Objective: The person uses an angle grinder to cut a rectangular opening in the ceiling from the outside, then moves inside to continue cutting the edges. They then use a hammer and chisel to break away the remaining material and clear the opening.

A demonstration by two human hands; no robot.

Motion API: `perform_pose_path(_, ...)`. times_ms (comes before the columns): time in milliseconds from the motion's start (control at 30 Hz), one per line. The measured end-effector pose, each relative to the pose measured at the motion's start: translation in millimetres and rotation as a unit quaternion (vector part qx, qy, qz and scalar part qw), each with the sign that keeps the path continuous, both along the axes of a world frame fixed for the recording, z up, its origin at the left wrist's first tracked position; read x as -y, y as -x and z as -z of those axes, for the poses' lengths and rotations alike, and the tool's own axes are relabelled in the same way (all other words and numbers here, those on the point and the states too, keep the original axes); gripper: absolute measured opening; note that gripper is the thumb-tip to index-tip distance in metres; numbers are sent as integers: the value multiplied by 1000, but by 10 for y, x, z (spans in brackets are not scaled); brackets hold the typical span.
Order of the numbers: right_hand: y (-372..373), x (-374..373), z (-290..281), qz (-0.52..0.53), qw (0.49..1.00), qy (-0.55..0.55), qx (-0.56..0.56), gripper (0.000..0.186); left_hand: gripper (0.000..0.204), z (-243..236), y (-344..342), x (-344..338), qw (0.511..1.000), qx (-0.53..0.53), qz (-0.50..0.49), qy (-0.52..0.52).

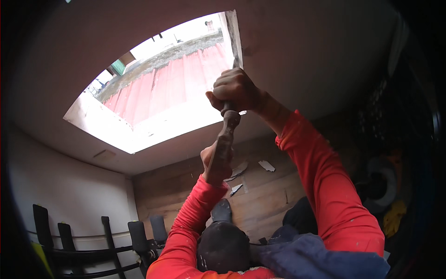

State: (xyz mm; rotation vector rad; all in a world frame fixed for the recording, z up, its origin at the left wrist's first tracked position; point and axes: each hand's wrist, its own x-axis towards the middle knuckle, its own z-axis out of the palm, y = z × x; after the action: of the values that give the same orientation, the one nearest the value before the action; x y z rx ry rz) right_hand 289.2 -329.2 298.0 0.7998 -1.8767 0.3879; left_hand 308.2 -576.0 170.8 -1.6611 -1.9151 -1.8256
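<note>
Both arms, in red sleeves, reach up toward the window opening (176, 81). My right hand (235, 89) is closed round the upper part of a long, worn, brownish tool (230, 122) with a knobbed, turned-looking section. Its thin upper end is at the right side edge of the window frame (233, 35). Lower down, my left hand (216, 160) is closed at the tool's broader lower part, which covers some of the fingers. The exact kind of tool is unclear, and the grip hides where its sections join.
Broken white pieces (266, 165) lie on the wood-look floor (162, 188). Black padded bars (137, 237) stand at the lower left beside the white wall (60, 172). Blue cloth (320, 255) is below my right arm; a yellow glove-like item (395, 217) lies far right. Outside is a red ribbed roof (169, 83).
</note>
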Motion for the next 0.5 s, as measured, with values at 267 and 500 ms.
perform_pose_path(267,18,61,59,36,999,-2,17,31,24,-410,-328,213,967,-41,79,-238)
perform_pose_path(500,76,104,98,36,999,6,11,32,6,-103,-171,352,982,44,18,-181)
